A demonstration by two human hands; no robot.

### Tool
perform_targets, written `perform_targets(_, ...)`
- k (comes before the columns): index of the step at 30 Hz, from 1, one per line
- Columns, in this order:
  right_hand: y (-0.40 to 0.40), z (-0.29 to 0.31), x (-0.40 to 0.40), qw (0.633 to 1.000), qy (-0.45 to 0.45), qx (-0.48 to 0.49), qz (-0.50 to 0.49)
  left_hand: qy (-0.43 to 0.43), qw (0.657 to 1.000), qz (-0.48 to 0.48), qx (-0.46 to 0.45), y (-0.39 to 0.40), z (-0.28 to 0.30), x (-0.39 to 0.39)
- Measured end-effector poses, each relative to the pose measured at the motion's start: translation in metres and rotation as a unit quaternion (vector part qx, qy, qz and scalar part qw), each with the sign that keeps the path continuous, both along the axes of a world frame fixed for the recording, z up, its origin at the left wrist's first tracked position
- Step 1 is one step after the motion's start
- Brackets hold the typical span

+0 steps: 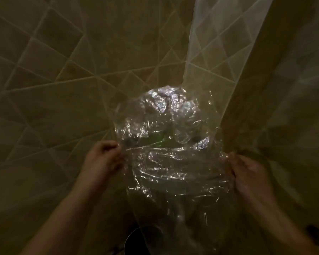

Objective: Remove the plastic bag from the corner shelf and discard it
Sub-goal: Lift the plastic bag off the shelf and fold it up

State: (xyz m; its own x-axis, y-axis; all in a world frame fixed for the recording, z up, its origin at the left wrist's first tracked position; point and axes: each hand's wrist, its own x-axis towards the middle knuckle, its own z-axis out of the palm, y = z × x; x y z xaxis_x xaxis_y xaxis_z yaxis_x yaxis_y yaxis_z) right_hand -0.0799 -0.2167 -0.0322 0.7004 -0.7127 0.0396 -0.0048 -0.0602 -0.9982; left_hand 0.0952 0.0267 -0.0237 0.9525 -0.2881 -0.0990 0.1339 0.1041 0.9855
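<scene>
A clear, crinkled plastic bag (166,144) hangs in the air in front of me, stretched between both hands. Something green and a few small clear items show faintly inside it. My left hand (103,157) pinches the bag's left edge with closed fingers. My right hand (247,173) grips the bag's right edge. The scene is dim, and the corner shelf cannot be made out behind the bag.
Beige tiled walls (53,74) meet in a corner behind the bag. A pale, brighter strip (219,43) runs up the wall at upper right. A dark round container rim (136,238) sits low below the bag. A dark object (317,234) lies at lower right.
</scene>
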Motion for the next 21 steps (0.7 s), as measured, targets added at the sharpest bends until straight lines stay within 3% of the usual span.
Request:
perform_targets(1,-0.002,0.005,-0.001,0.999,0.009,-0.043,-0.004,-0.098,0.991,0.061,0.069,-0.001,0.006,-0.003)
perform_targets(3,-0.006,0.017,-0.004,0.991,0.014,-0.136,0.016,-0.349,0.922,0.097,0.139,-0.004,0.034,-0.013)
perform_targets(6,-0.008,0.033,-0.002,0.964,0.035,-0.247,0.087,-0.661,0.729,-0.072,0.163,-0.025,0.079,-0.024)
perform_targets(8,-0.006,0.034,0.004,0.956,0.028,-0.268,0.113,-0.745,0.595,-0.158,0.257,-0.052,0.096,-0.026)
perform_targets(10,-0.002,0.03,0.008,0.954,0.01,-0.27,0.129,-0.749,0.511,-0.176,0.382,-0.075,0.102,-0.019)
perform_targets(13,0.0,0.021,0.008,0.962,-0.013,-0.238,0.135,-0.722,0.461,-0.224,0.465,-0.087,0.1,0.004)
perform_targets(17,-0.004,0.01,-0.003,0.97,0.015,-0.209,0.119,-0.715,0.469,-0.278,0.437,-0.085,0.106,0.019)
perform_targets(21,-0.005,0.008,-0.011,0.948,0.125,-0.255,0.141,-0.743,0.433,-0.273,0.432,-0.096,0.109,0.017)
